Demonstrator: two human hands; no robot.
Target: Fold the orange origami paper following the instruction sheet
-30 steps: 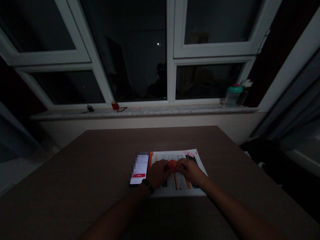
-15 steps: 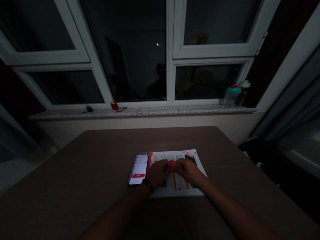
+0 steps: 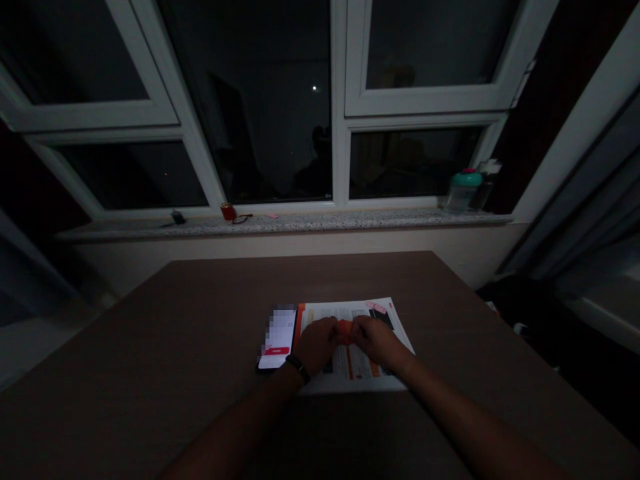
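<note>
A small orange-red piece (image 3: 345, 331), perhaps folded paper, is pinched between my two hands; its exact kind is too dim to make out. My left hand (image 3: 316, 343), with a dark band at the wrist, grips its left side. On its right side the fingers of my right hand (image 3: 376, 341) are closed. Both hands are over a printed sheet or booklet (image 3: 360, 383) with orange and black blocks. Close to the left hand lies a phone (image 3: 278, 340) with its screen lit. Pink strips (image 3: 376, 307) rest on the sheet's upper right corner.
The brown table (image 3: 200, 313) stretches around the sheet. Behind it runs a speckled window sill (image 3: 310, 221) with a small red item (image 3: 229, 212), a dark small object (image 3: 177, 217) and a teal-lidded bottle (image 3: 463, 190) beside another clear bottle (image 3: 486, 185).
Both hands keep their grip on the orange-red piece, with only a slight shift of the fingers. Phone and sheet stay where they were.
</note>
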